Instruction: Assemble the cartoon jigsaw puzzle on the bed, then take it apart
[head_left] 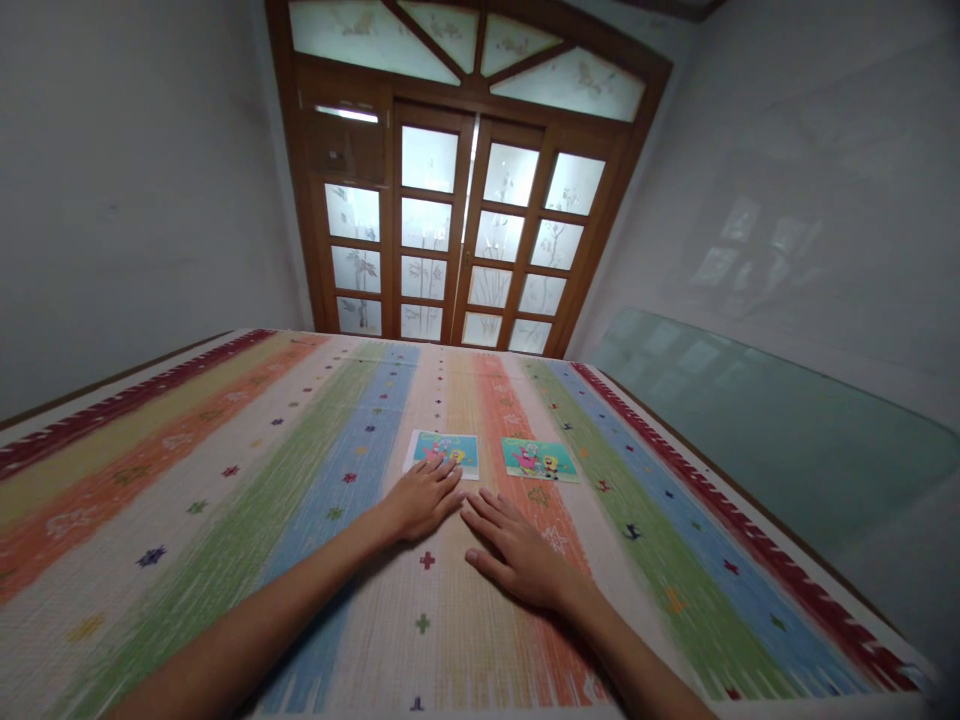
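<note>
Two small picture cards with cartoon figures lie side by side on a striped woven mat point(225, 480). My left hand point(421, 500) rests flat on the mat, fingers stretched out, fingertips touching the near edge of the left card point(442, 452). My right hand point(517, 555) lies flat with fingers spread, just short of the right card point(538, 459), not touching it. Neither hand holds anything.
The mat has coloured stripes and small cross and star marks, with dark red borders at left and right. A wooden double door point(465, 230) with frosted panes stands beyond it. A sheet of greenish glass point(765, 430) leans on the right wall.
</note>
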